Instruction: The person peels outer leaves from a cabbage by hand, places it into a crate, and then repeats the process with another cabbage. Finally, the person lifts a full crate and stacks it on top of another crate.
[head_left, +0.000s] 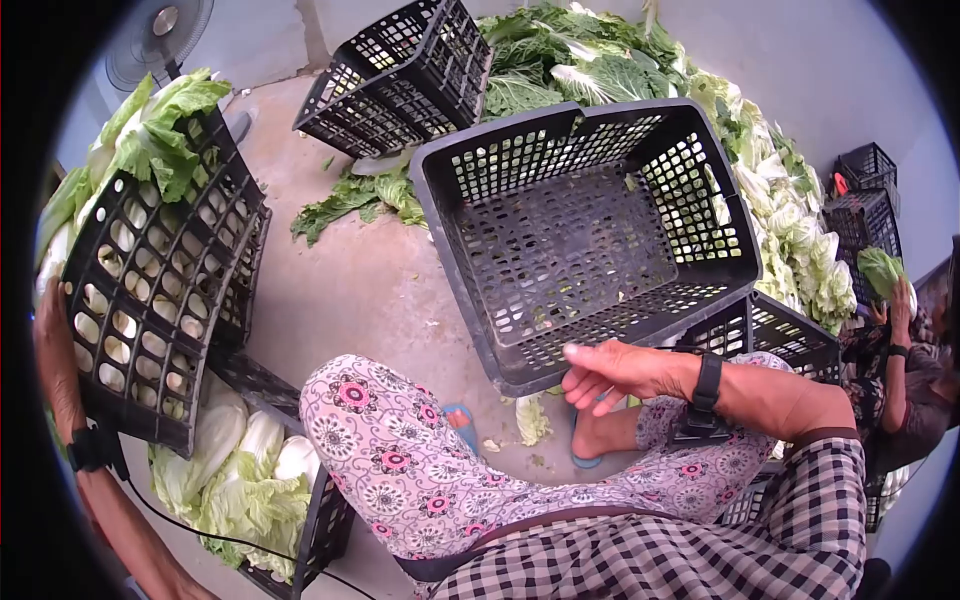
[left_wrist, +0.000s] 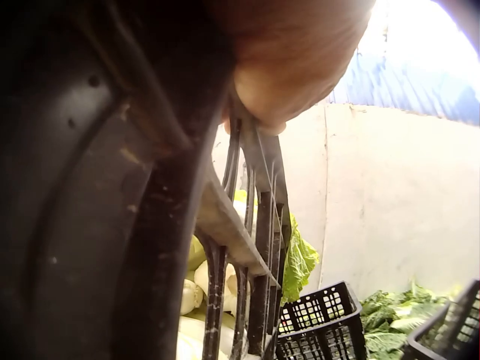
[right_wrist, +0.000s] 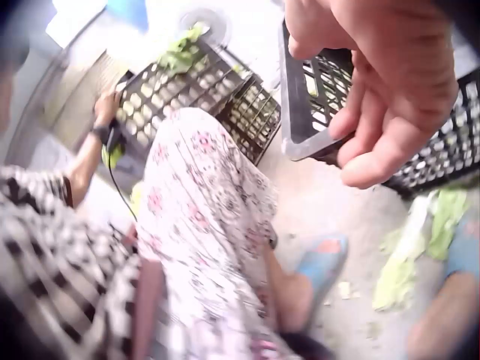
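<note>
At the far left of the head view, my left hand (head_left: 52,335) grips the edge of a tilted black crate (head_left: 192,438) packed with cabbages (head_left: 118,350). The left wrist view has this hand (left_wrist: 292,67) over the crate's lattice side (left_wrist: 262,217); some fingers are hidden. An empty black crate (head_left: 457,290) leans toward me in the middle. My right hand (head_left: 620,370) is beside its near rim, fingers loosely bent and holding nothing. In the right wrist view, that hand (right_wrist: 390,97) overlaps the crate's corner (right_wrist: 300,146); contact is unclear.
Cabbages (head_left: 265,470) fill a lower crate at left. Another black crate (head_left: 430,95) stands tilted at the back, beside a big cabbage heap (head_left: 790,220). Loose leaves (head_left: 345,200) lie on the floor. At far right another person's hand (head_left: 903,305) holds a cabbage (head_left: 880,270).
</note>
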